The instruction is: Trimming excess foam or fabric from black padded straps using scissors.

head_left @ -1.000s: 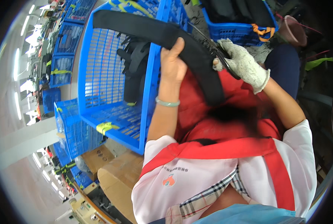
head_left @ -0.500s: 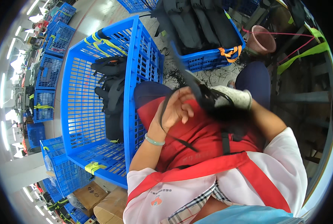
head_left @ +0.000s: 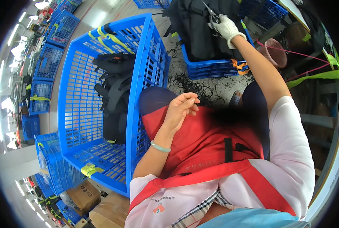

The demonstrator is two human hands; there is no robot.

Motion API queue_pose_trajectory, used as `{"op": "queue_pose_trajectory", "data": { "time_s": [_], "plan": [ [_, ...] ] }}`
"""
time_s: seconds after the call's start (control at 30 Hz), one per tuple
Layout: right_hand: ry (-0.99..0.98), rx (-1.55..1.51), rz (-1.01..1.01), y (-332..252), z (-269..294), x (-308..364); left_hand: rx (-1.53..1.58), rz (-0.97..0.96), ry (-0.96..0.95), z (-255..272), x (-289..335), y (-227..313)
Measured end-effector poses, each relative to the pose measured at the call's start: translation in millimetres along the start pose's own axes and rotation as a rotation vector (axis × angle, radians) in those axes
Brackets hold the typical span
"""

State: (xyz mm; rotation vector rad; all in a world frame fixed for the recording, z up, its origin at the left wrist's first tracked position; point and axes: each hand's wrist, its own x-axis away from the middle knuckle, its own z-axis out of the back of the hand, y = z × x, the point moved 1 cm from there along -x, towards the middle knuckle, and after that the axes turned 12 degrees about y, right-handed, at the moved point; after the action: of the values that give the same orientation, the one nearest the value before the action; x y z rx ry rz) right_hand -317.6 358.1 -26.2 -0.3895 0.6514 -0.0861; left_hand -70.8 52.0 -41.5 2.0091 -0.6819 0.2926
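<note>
My right hand (head_left: 228, 31), in a white knitted glove, reaches out over the far crate with metal scissors (head_left: 214, 17) in its grip, the blades aimed away from me. Below them, dark padded fabric pieces (head_left: 198, 36) fill the far blue crate (head_left: 211, 68). Bare except for a pale green bangle, my left hand (head_left: 181, 110) hovers over my red apron (head_left: 200, 136). Its fingers are loosely bent and apart, and nothing shows in them. To its left, more black padded pieces (head_left: 118, 93) lie in the big blue crate (head_left: 130, 125).
Black offcuts (head_left: 200, 85) litter the floor between the two crates. A pink basket (head_left: 275, 53) stands at the far right, near pink cords and a green band. Behind the big crate are more blue crates (head_left: 53, 159) and a cardboard box (head_left: 84, 195).
My right hand has swung from my lap out to the far crate, the scissors now visible in it. The black strap piece is gone from between my hands.
</note>
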Motion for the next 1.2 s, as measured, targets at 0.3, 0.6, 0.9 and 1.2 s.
{"op": "queue_pose_trajectory", "data": {
  "time_s": [0.3, 0.6, 0.9, 1.2],
  "plan": [
    [-0.626, -0.429, -0.368, -71.1, 43.3, 109.9, -0.334, -0.276, -0.110, 35.0, 26.1, 82.5],
    [-0.967, -0.730, -0.836, -127.1, 35.3, 248.9, -0.077, -0.282, 0.802, 329.7, -23.9, 111.9],
    [-1.046, -0.126, 0.226, -94.9, -15.6, 285.6, -0.530, 0.308, 1.094, 473.0, -74.2, -104.2],
    [-0.979, -0.522, -0.198, -72.8, -40.5, 300.7, 0.528, 0.084, 0.845, 434.5, -122.0, -36.3]
  ]
}}
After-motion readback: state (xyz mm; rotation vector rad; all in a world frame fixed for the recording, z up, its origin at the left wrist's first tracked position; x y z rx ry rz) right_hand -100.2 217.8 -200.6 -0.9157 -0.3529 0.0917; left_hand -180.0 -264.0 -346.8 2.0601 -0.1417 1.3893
